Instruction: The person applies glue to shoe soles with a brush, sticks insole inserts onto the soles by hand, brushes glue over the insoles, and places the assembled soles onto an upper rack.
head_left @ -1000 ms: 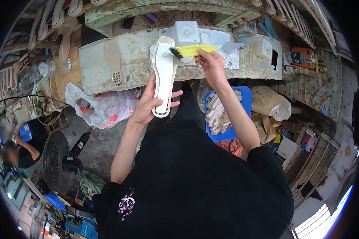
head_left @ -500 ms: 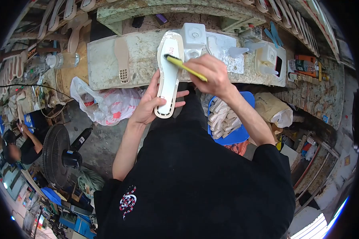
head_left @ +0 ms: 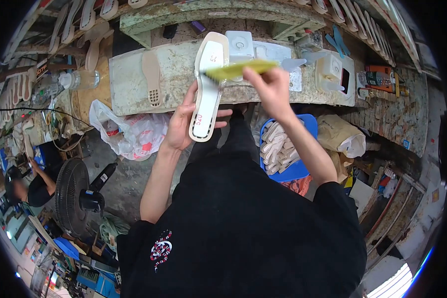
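A beige shoe sole (head_left: pixel 214 49) with a white inner face and red "520" marks rests in my left hand (head_left: pixel 178 128). The thumb lies along its left edge, and fingertips stick out past the right edge from behind. In my right hand (head_left: pixel 274 94) is a yellow-handled brush (head_left: pixel 248 69), blurred by motion. Its dark bristles are at the middle of the sole's white face; whether they touch is unclear. Another beige sole (head_left: pixel 152 74) with a grid at its heel lies on the worn workbench (head_left: pixel 124 82), left of the one I hold.
White square containers (head_left: pixel 239 40) (head_left: pixel 331 67) stand on the bench, with a phone (head_left: pixel 345 79) at the right. Below are a blue seat (head_left: pixel 307 128) piled with beige pieces and a plastic bag (head_left: pixel 134 136). A black fan (head_left: pixel 70 196) and another person (head_left: pixel 38 191) are at left.
The brush has swung flatter and now blurs, with my right hand shifted slightly right. The sole tilts a little more, and my left thumb has moved from its face to the left edge.
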The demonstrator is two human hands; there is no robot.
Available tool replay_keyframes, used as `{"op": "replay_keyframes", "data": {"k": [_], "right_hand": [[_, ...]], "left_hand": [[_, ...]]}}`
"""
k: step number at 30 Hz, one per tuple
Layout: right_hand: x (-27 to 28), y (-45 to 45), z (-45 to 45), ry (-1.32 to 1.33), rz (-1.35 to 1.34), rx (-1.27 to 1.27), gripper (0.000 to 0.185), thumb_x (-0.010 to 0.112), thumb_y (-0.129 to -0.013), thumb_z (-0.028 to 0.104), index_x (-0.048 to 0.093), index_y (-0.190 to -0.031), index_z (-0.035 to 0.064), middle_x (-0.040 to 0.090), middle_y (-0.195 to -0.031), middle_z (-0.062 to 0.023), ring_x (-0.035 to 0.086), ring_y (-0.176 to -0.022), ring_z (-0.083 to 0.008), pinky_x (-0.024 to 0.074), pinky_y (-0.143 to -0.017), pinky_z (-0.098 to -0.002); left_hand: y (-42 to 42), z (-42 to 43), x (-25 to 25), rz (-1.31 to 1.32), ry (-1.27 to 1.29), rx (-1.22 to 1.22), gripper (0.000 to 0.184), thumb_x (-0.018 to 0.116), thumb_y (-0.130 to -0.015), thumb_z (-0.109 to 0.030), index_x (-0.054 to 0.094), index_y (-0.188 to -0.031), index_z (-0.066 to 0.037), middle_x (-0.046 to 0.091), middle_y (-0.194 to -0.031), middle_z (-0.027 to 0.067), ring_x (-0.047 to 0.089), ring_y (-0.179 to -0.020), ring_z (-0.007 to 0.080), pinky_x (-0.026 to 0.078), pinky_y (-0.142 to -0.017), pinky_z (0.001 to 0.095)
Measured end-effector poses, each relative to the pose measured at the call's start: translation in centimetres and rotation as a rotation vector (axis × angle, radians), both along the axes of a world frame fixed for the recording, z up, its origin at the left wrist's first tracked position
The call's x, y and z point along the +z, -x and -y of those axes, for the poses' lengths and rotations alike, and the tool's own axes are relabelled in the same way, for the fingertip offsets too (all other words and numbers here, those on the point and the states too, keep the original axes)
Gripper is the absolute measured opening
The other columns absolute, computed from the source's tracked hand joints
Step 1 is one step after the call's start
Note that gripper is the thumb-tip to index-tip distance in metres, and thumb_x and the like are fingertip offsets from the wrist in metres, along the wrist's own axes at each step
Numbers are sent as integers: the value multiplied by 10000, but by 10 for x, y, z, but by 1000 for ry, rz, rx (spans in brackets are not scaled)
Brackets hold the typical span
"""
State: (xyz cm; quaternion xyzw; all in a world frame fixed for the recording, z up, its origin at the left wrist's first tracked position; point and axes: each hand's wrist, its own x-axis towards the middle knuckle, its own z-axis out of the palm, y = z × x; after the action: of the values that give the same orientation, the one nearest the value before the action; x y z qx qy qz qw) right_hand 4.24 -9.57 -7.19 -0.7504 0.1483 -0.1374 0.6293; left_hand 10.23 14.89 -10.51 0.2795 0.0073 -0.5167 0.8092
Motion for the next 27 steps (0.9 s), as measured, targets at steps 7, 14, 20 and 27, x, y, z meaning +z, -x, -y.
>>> {"op": "replay_keyframes", "data": {"k": [7, 14, 20, 27], "right_hand": [[-18, -13, 41, -118, 193, -450, 213, 729, -1019, 161, 772, -1014, -48, 748, -892, -45, 641, -811, -69, 481, -752, -240], [-186, 18, 62, 248, -178, -304, 282, 762, -944, 210, 764, -977, -70, 755, -782, -146, 682, -654, -165, 526, -618, -345], [-251, -3, 66, 684, -304, -139, 254, 764, -905, 155, 724, -1064, -40, 725, -928, -224, 718, -831, -358, 559, -739, -445], [-74, 68, -35, -65, 112, -146, 749, 705, -923, 42, 373, -1594, 19, 589, -1392, -142, 578, -1232, -207, 462, -1076, -372]], "left_hand": [[10, -8, -9, -16, 65, -25, 801, 457, -995, -225, 90, -1707, -245, 375, -1654, 194, 578, -1286, 586, 569, -1013, 651], [19, -19, -19, 14, -34, 161, 784, 466, -966, -345, 226, -1684, -142, 486, -1593, 150, 602, -1306, 351, 550, -1034, 527], [24, -6, -7, -70, 50, 298, 724, 439, -988, -354, 272, -1674, -196, 549, -1527, 138, 650, -1227, 339, 566, -989, 550], [29, 41, 28, 67, -63, 541, 721, 415, -1001, -359, 245, -1680, -184, 533, -1540, 81, 642, -1231, 301, 551, -1011, 532]]}}
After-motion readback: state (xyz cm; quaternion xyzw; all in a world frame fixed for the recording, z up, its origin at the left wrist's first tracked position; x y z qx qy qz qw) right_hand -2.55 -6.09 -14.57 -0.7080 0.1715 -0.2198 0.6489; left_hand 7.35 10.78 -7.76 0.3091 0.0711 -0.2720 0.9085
